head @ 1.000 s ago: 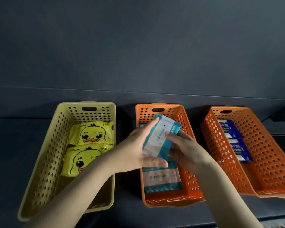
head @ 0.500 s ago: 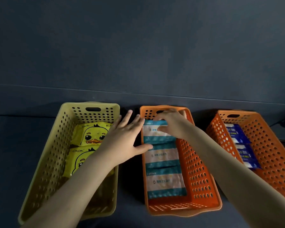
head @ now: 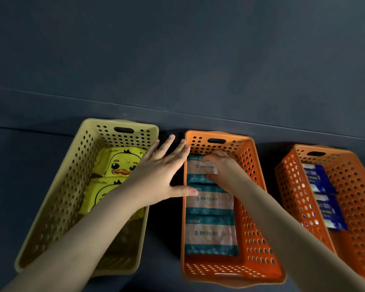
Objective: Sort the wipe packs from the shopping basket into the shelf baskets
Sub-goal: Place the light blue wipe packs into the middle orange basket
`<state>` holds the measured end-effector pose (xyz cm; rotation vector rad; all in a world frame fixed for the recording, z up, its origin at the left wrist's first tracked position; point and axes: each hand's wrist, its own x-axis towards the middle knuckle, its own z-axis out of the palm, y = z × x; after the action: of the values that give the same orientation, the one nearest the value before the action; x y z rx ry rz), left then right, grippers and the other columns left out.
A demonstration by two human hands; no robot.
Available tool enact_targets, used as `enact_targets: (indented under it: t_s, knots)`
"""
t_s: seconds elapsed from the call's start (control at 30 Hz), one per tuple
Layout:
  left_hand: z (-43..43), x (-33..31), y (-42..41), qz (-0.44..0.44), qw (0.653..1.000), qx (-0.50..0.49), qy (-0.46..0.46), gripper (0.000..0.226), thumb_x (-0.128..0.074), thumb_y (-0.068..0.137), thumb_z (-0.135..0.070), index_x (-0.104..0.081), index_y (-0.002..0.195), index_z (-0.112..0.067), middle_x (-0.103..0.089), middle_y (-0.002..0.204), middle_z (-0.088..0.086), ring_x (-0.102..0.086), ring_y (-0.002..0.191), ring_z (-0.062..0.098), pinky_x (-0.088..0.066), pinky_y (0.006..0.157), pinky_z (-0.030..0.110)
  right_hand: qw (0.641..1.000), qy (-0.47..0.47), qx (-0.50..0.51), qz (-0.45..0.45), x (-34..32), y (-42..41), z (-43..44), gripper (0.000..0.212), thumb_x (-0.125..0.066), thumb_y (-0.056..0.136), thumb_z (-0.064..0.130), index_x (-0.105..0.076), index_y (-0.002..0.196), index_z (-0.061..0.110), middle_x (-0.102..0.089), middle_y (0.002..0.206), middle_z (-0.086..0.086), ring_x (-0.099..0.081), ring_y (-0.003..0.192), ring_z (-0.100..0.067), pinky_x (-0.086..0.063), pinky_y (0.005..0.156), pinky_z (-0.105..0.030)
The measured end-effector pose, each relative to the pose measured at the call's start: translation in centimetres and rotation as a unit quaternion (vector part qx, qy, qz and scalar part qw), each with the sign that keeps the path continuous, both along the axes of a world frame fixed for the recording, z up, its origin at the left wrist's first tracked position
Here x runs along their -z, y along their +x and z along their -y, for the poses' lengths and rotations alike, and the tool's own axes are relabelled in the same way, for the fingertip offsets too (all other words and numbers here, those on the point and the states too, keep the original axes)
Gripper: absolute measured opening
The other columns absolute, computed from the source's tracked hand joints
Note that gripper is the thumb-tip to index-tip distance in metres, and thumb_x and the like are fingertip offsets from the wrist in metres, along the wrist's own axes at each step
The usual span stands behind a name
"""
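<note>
Head view: right hand [head: 222, 168] grips rearmost teal pack [head: 196, 170].

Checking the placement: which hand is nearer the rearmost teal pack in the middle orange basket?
Right. The right hand grips the rearmost teal pack; the left hand lies open outside the middle orange basket's left wall.

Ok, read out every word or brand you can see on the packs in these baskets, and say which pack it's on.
"OKOK": far duck pack, top left corner.
"OKOK": near duck pack, top left corner.
Too blurred to read: the characters on the far teal pack, middle teal pack and near teal pack.
Too blurred to read: the print on the far blue pack and near blue pack.
</note>
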<state>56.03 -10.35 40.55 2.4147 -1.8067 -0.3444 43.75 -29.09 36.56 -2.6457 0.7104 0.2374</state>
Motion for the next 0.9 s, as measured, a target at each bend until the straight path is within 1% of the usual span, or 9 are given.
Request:
enact_targets:
  t_s: [0.13,0.3,0.43,0.5,0.57,0.67,0.77,0.8,0.9]
  knots:
    - [-0.1,-0.4,-0.2,-0.009,1.0,-0.008,0.023,0.105,-0.018,0.074,-0.085,0.01,0.154,-0.023,0.018,0.158,-0.011,0.025,0.145,0.013,0.014,0.119,0.037,1.0,0.025,-0.002,0.004,-0.4,0.2,0.2,0.052,-0.075,0.08,0.018,-0.056,0.127,0.029,-0.049,0.134,0.004,-0.045,0.126,-0.018,-0.034,0.105,-0.03]
    - [-0.5,-1.5,-0.3,-0.013,0.999,-0.011,0.041,0.097,-0.023,0.08,-0.08,0.004,0.155,-0.024,0.007,0.162,-0.006,0.003,0.149,0.013,0.004,0.122,0.039,0.996,0.037,-0.03,-0.08,-4.5,-1.0,-0.9,0.06,-0.065,0.09,0.027,-0.04,0.144,0.027,-0.042,0.148,0.0,-0.043,0.133,-0.02,-0.035,0.11,-0.036]
    - [-2.2,-3.6,-1.6,-0.012,1.0,-0.019,0.01,0.072,-0.041,0.095,-0.057,-0.019,0.154,-0.02,-0.021,0.16,0.0,-0.019,0.148,0.021,-0.019,0.12,0.037,0.998,-0.001,0.057,0.019,-8.5,-5.5,-4.5,0.052,-0.056,0.095,0.033,-0.041,0.144,0.024,-0.053,0.14,-0.008,-0.053,0.123,-0.026,-0.044,0.101,-0.036]
    - [-4.6,-4.4,-3.0,-0.033,0.998,-0.036,-0.034,0.065,-0.045,0.096,-0.052,-0.028,0.151,-0.023,-0.033,0.156,0.0,-0.033,0.142,0.021,-0.032,0.114,0.037,0.991,-0.029,0.097,0.087,-9.7,-8.6,-7.8,0.052,-0.056,0.095,0.032,-0.042,0.144,0.024,-0.061,0.131,-0.011,-0.058,0.116,-0.029,-0.047,0.096,-0.039]
    - [-7.8,-4.9,-4.7,-0.069,0.991,-0.049,-0.101,0.059,-0.047,0.096,-0.047,-0.032,0.15,-0.026,-0.041,0.152,-0.002,-0.042,0.136,0.019,-0.039,0.108,0.036,0.978,-0.057,0.134,0.15,-9.9,-11.7,-12.1,0.05,-0.057,0.094,0.03,-0.045,0.142,0.023,-0.065,0.124,-0.012,-0.063,0.108,-0.032,-0.051,0.087,-0.039]
    - [-13.5,-4.3,-8.1,-0.105,0.975,-0.024,-0.194,0.054,-0.05,0.097,-0.038,-0.037,0.148,-0.025,-0.047,0.147,-0.003,-0.044,0.133,0.018,-0.037,0.109,0.033,0.955,-0.069,0.181,0.226,-8.7,-16.3,-19.5,0.048,-0.061,0.092,0.023,-0.05,0.139,0.018,-0.066,0.122,-0.011,-0.064,0.104,-0.032,-0.044,0.08,-0.027]
    - [-19.3,-2.0,-11.8,-0.141,0.965,0.014,-0.219,0.053,-0.052,0.098,-0.03,-0.037,0.147,-0.018,-0.046,0.147,0.0,-0.04,0.134,0.019,-0.03,0.113,0.033,0.941,-0.057,0.225,0.248,-6.3,-20.6,-26.7,0.049,-0.062,0.091,0.016,-0.051,0.138,0.016,-0.065,0.123,-0.011,-0.063,0.102,-0.033,-0.033,0.069,-0.015]
    - [-20.8,-1.0,-13.0,-0.137,0.965,0.029,-0.223,0.053,-0.052,0.098,-0.029,-0.038,0.147,-0.016,-0.045,0.148,0.001,-0.04,0.135,0.019,-0.03,0.114,0.035,0.938,-0.052,0.242,0.243,-5.4,-21.9,-29.0,0.049,-0.062,0.092,0.016,-0.05,0.139,0.016,-0.065,0.123,-0.012,-0.064,0.101,-0.034,-0.034,0.066,-0.014]
    - [-24.7,3.0,-16.4,-0.139,0.964,0.061,-0.217,0.049,-0.051,0.098,-0.026,-0.042,0.145,-0.014,-0.046,0.148,0.002,-0.04,0.136,0.019,-0.034,0.113,0.039,0.937,-0.027,0.289,0.194,-2.1,-26.0,-34.8,0.046,-0.062,0.092,0.018,-0.052,0.137,0.016,-0.069,0.112,-0.015,-0.066,0.091,-0.037,-0.035,0.065,-0.022]
